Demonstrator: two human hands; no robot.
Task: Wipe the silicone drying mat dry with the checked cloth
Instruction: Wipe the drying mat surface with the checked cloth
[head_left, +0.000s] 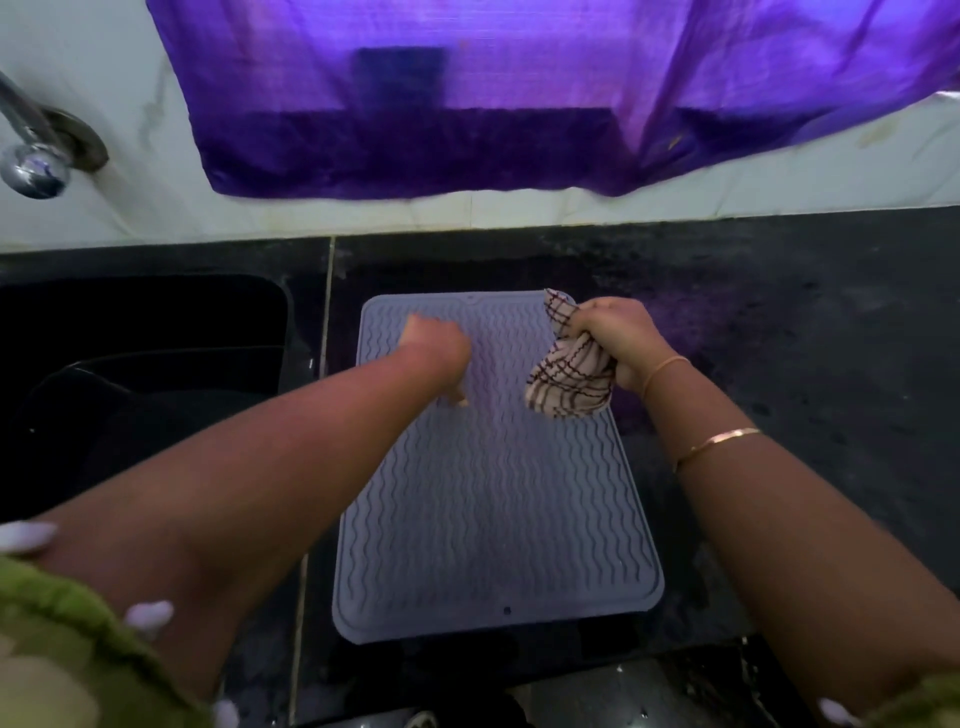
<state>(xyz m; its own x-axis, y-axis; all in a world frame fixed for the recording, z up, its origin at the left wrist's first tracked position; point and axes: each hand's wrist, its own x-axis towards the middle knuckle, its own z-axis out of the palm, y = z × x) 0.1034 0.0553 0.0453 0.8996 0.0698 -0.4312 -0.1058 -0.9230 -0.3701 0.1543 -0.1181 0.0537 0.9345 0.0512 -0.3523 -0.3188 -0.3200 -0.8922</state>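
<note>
A grey silicone drying mat with wavy ridges lies lengthwise on the black counter. My right hand grips the bunched checked cloth, cream with dark red lines, over the mat's far right corner. The cloth hangs down onto the mat. My left hand is over the far left part of the mat, blurred, with fingers curled downward; whether it holds or touches anything is unclear.
A dark sink lies to the left of the mat, with a chrome tap above it on the white wall. A purple curtain hangs behind. The black counter stretches to the right.
</note>
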